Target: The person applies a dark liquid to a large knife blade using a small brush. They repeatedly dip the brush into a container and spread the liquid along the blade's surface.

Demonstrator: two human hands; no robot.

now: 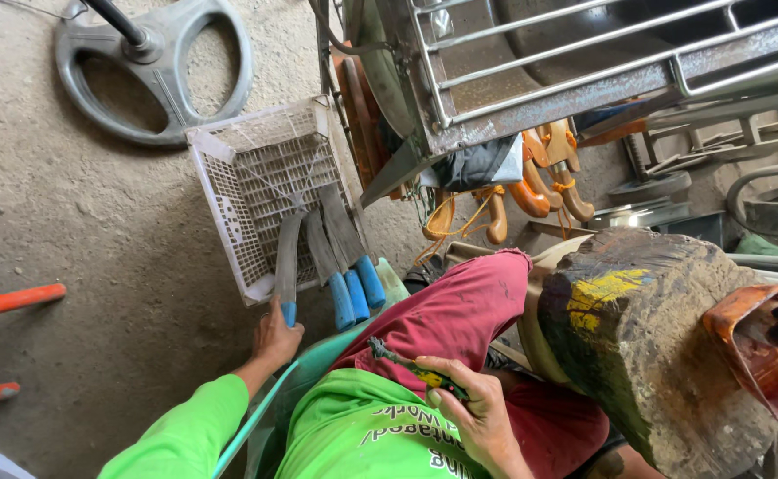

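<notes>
My left hand (275, 337) reaches down to a knife (289, 263) with a blue handle and grips that handle, the blade lying into a white plastic crate (229, 208). Two more blue-handled knives (343, 257) rest beside it with their blades in the crate. My right hand (473, 412) lies on my lap and holds a thin dark tool with a yellow and green handle (411, 365). I sit in a green shirt and red shorts (460, 310).
A big wooden stump (655, 346) stands to my right with a rusty red container (766, 350) beside it. Wooden-handled blades (539, 182) hang under a metal rack (584, 62). A grey fan base (154, 66) and orange bars (7, 302) lie on the concrete floor.
</notes>
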